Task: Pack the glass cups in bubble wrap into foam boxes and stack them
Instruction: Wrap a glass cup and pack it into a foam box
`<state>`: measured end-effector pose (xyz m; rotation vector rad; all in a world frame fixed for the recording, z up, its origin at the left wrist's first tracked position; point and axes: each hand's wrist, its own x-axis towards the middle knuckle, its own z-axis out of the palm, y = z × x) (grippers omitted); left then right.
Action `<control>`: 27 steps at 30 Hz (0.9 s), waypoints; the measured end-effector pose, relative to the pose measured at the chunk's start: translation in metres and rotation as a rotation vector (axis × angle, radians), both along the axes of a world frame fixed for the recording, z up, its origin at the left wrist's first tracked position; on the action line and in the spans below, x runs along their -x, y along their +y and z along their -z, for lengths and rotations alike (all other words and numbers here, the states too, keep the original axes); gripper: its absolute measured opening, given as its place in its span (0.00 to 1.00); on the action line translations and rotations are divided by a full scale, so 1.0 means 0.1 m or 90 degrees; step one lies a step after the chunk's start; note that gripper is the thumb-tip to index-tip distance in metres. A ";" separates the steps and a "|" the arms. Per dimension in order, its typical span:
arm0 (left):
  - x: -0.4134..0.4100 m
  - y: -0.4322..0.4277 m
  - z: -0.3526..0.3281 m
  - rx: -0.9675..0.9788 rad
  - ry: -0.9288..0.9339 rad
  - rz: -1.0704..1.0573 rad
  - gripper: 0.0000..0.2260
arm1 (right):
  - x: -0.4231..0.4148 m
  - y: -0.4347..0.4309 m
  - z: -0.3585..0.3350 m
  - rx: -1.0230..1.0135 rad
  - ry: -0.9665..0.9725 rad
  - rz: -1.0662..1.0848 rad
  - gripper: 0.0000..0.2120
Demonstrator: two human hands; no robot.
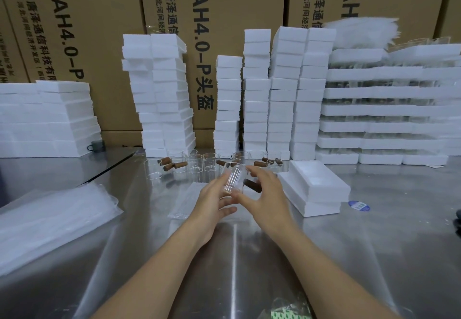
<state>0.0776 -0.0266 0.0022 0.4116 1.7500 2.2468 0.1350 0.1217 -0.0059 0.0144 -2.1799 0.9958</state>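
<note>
Much packing is judged to be done: tall stacks of foam boxes (257, 89) are lined up at the back of the steel table (374, 244), in front of cardboard cartons (214, 7). More remains, since a row of bare cups (194, 164) is seen at their foot, and layered foam trays (374, 109) at the far right appear to carry more glassware (too blurred to be sure).

One glass cup (233, 179) is held just above the table, over a loose sheet of bubble wrap (184, 201), and is not yet wrapped. An open foam box (316, 186) is set just to its right, and a pile of bubble wrap bags (50, 219) lies well to the left.

The cup is gripped from the left by the left hand (212, 199), whose fingers are curled round its wall. The right hand (264, 189) is closed on it from the other side, thumb against the near end and fingers spread and arched over the far end.

The cup's long axis is tilted, running up and away from the person. Its brown handle (252, 185) is pointed right and slightly down. Which end is the mouth cannot be told.
</note>
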 end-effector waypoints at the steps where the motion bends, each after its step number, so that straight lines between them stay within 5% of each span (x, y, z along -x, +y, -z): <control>1: 0.01 0.00 0.00 -0.006 -0.016 -0.001 0.24 | 0.01 0.01 0.01 0.004 -0.008 0.001 0.30; 6: 0.03 -0.02 -0.01 -0.021 -0.010 -0.059 0.19 | -0.01 0.00 0.00 -0.031 -0.046 -0.028 0.17; 10: -0.03 -0.04 -0.04 0.043 0.061 -0.092 0.28 | 0.02 0.00 0.01 -0.047 -0.079 -0.043 0.06; 14: -0.06 0.00 0.03 0.200 0.258 -0.152 0.24 | 0.06 0.09 -0.06 0.118 -0.090 0.042 0.09; 19: -0.01 -0.05 0.17 0.673 0.453 -0.091 0.24 | 0.05 0.32 -0.06 0.360 -0.093 0.121 0.16; 27: -0.06 -0.09 0.10 0.693 0.452 -0.152 0.17 | 0.08 0.37 0.00 0.460 -0.123 0.112 0.13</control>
